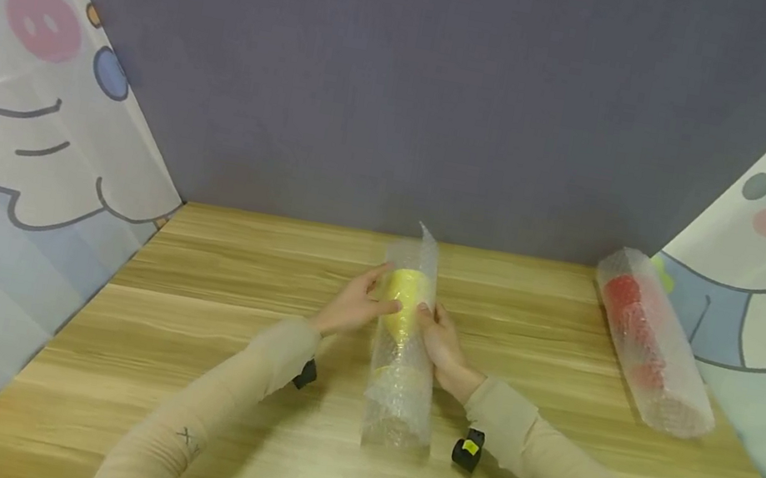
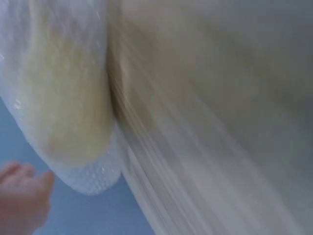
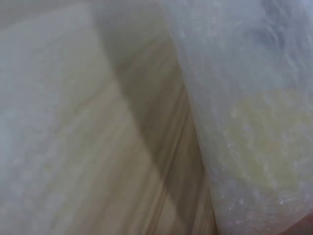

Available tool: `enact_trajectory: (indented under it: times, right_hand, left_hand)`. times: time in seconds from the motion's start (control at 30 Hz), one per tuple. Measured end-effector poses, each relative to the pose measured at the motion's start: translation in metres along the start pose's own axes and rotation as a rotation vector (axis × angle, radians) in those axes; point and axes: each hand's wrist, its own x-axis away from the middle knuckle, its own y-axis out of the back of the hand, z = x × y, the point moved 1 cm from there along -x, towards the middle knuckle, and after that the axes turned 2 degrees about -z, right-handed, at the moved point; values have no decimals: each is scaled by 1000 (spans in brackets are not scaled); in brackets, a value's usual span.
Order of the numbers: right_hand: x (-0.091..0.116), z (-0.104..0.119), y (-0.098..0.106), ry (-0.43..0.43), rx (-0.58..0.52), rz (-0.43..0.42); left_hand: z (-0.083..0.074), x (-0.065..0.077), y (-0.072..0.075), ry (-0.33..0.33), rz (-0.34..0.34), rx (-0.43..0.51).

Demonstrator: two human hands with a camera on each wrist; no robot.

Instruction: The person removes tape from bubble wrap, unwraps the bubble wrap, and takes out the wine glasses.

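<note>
A roll of clear bubble wrap (image 1: 397, 411) lies lengthwise in front of me. A yellow thing (image 1: 406, 298) shows through it, wide at the far end and narrowing toward me like a goblet; the plastic blurs its exact kind. My left hand (image 1: 355, 302) is at the roll's left side, fingers extended and thumb reaching over the top. From the right, my right hand (image 1: 444, 347) grips the roll, thumb on top and fingers along the side. In the left wrist view the wrap (image 2: 100, 183) curves round the yellow shape; the right wrist view shows its side (image 3: 234, 205) close up.
Another bubble-wrapped roll (image 1: 677, 411) with red things (image 1: 640, 329) inside lies at the right edge of the wooden table (image 1: 234, 265). A grey panel (image 1: 408, 91) stands behind the table, with cartoon-printed sheets (image 1: 54, 159) at the sides.
</note>
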Motion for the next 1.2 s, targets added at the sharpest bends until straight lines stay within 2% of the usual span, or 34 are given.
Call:
enact_trajectory:
  times: [0.13,0.3,0.4,0.57,0.8,1.03,1.2]
  right_hand:
    - [0,-1,0,-7,0,7]
    - [1,-3,0,-10,16,3]
    - [2,-5,-2,-19,27,3]
    - [1,-3,-1,-37,82,9]
    - [-5,9,11,83,180,-16]
    - [-11,13,17,135,230,10]
    - [-17,17,24,236,300,40]
  left_hand:
    - [1,-11,-2,-46,10,-39]
    - [7,-18,-7,-128,20,-94]
    - [15,-17,-8,-134,32,-121]
    - [20,-16,-9,-134,63,-99]
    - [13,-25,-10,-131,76,-115]
    - [13,-27,-10,-99,69,-126]
    - [14,-29,-10,-103,64,-127]
